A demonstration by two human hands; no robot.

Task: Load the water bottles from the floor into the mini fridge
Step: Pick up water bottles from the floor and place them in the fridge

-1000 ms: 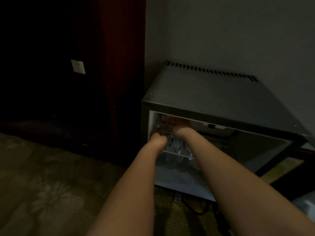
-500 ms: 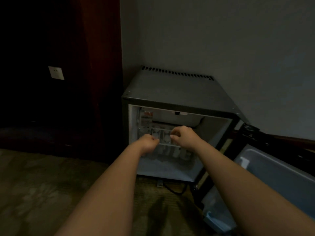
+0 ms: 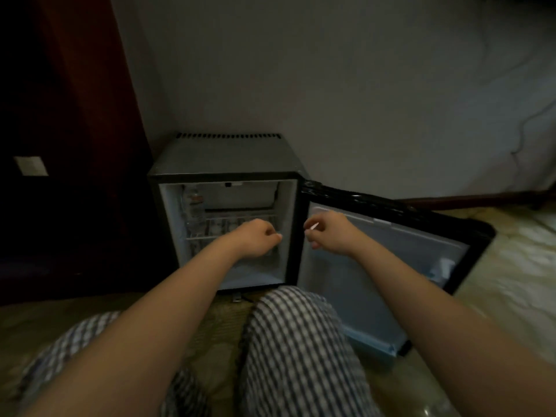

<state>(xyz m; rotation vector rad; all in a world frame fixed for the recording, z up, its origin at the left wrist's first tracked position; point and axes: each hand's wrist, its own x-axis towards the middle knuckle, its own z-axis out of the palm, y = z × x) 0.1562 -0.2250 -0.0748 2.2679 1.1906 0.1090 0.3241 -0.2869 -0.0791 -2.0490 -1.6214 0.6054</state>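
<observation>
The black mini fridge (image 3: 222, 159) stands in the corner with its door (image 3: 388, 266) swung wide to the right. Clear water bottles (image 3: 192, 210) stand at the left of the wire shelf (image 3: 219, 227), and more bottles lie on it. My left hand (image 3: 258, 239) hovers in front of the shelf, fingers curled, holding nothing. My right hand (image 3: 329, 231) is outside the opening, in front of the door's hinge edge, fingers loosely curled and empty.
A dark wooden cabinet (image 3: 75, 145) flanks the fridge on the left. A grey wall (image 3: 331, 85) rises behind. My checked trouser legs (image 3: 294, 350) kneel on the patterned carpet (image 3: 496, 296). A cord runs under the fridge front.
Both hands have come out of the fridge, off the bottles on the shelf. The camera has pulled back and tilted down, so my knees now show.
</observation>
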